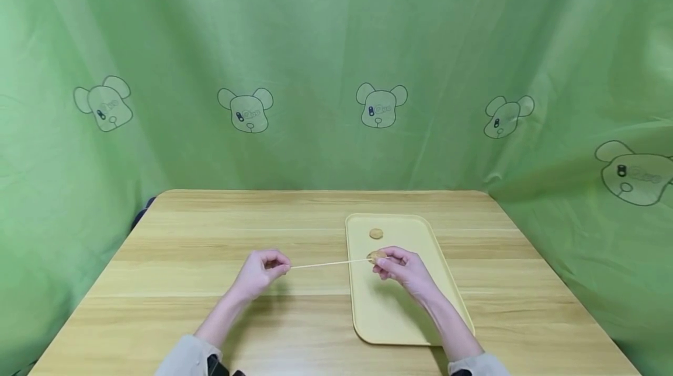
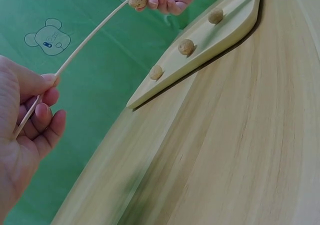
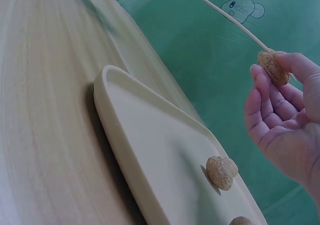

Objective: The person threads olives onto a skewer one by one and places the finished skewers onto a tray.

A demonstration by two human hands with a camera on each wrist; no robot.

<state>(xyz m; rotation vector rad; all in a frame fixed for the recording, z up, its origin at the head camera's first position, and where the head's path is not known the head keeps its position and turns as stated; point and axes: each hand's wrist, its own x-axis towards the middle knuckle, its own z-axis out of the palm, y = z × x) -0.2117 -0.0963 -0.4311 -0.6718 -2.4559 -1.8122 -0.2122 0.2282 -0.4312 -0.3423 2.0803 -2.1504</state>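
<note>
1. My left hand (image 1: 261,271) is raised just above the wooden surface (image 1: 210,247), near its middle, with the fingers curled and the thumb and fingertips pinching one end of a thin wooden skewer (image 1: 328,264).
2. The skewer runs level from my left hand toward the right side of the surface, ending over the near half of a pale yellow tray (image 1: 415,236).
3. My right hand (image 1: 402,268) is held above the tray, its thumb and fingers pinching a small, round, wrinkled brown ball (image 1: 375,256) that sits on the far tip of the skewer.
4. In the right wrist view the skewer's tip meets the ball (image 3: 273,67) at its upper end; I cannot tell how far it goes in.
5. The tray lies flat on the right half of the surface, its long sides running from the near edge toward the far edge.
6. More of the same brown balls rest loose on the tray's floor; the left wrist view shows three (image 2: 186,47) in a row, spaced apart.
7. A green curtain (image 1: 336,43) printed with bear faces hangs behind the surface and along both sides.
</note>
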